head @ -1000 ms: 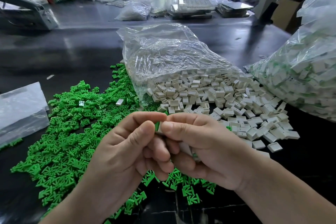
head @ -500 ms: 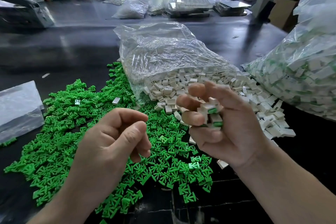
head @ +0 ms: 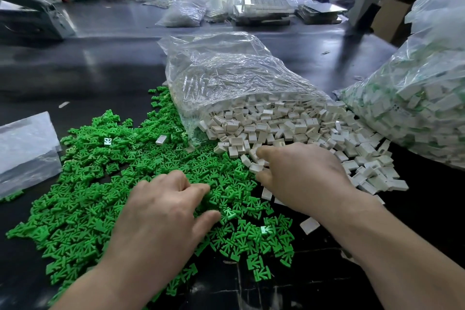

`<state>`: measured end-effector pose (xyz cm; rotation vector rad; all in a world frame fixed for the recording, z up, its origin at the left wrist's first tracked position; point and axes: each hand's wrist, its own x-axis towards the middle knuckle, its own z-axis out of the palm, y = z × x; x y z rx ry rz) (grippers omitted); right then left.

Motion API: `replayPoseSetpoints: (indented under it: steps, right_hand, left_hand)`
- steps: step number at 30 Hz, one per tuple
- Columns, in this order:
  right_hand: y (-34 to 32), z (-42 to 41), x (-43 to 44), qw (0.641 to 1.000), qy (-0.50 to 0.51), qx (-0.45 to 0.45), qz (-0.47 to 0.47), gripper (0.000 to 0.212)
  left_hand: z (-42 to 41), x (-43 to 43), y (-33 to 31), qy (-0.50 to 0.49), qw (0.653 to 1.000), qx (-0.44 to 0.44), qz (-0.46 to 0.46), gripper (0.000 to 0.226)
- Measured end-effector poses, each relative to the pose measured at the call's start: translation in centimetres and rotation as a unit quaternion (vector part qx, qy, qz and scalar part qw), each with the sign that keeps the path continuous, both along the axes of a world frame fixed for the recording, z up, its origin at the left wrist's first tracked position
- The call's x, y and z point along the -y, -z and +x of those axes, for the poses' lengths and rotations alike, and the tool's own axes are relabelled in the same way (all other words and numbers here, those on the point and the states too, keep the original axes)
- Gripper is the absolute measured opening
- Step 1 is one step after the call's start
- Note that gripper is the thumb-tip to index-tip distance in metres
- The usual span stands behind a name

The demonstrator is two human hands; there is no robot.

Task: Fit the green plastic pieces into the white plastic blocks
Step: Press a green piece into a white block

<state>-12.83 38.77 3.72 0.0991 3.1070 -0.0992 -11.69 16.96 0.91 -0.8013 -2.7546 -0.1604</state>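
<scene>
- Dark desk [head: 100, 70], seen from above.
- Green pieces [head: 100, 184]: a broad loose heap on the left and middle of the desk.
- White blocks [head: 276, 126]: spilling from the mouth of a clear bag [head: 226, 75] lying behind the heap; the spill touches the right edge of the green.
- One stray block [head: 161, 139] lies on the green heap, and a lone block [head: 309, 225] on bare desk by the right forearm.
- Left hand [head: 161, 216]: palm down on the green heap, fingers [head: 198, 187] bent into the pieces, thumb out to the side. Cannot tell if a piece is pinched.
- Right hand [head: 299, 178]: palm down at the near edge of the white spill, fingers [head: 266, 152] curled among the blocks, tips hidden. Cannot tell if it holds any.
- Far right: a full bag [head: 415, 108] of white blocks with green showing in them.
- Far left: a flat plastic sheet [head: 25, 143].
</scene>
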Motion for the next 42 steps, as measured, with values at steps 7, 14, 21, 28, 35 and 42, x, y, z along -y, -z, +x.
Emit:
replayPoseSetpoints:
  steps: [7, 14, 21, 28, 35, 42]
  right_hand:
    - [0.9, -0.2, 1.3, 0.999, -0.031, -0.020, 0.022, 0.022]
    - [0.8, -0.1, 0.6, 0.999, -0.044, 0.018, 0.026, 0.014]
    - [0.6, 0.9, -0.6, 0.982, -0.028, -0.055, -0.176, 0.020]
    - [-0.4, 1.6, -0.3, 0.676, 0.054, 0.095, -0.729, 0.019]
    - [0.0, 1.7, 0.4, 0.571, 0.014, 0.170, -0.803, 0.019]
    - [0.2, 1.6, 0.5, 0.539, 0.018, 0.163, -0.827, 0.008]
  left_hand:
    - [0.0, -0.3, -0.2, -0.003, 0.999, 0.031, 0.025, 0.044]
    - [0.0, -0.3, -0.1, -0.001, 0.997, 0.056, 0.048, 0.030]
    - [0.2, -0.3, -0.1, 0.000, 0.995, 0.065, 0.076, 0.018]
    - [0.0, -0.3, -0.5, -0.026, 0.958, 0.120, 0.258, 0.022]
    - [0.0, -0.5, -0.8, 0.016, 0.834, 0.245, 0.494, 0.016]
    - [0.0, -0.5, -0.5, 0.033, 0.818, 0.266, 0.509, 0.015]
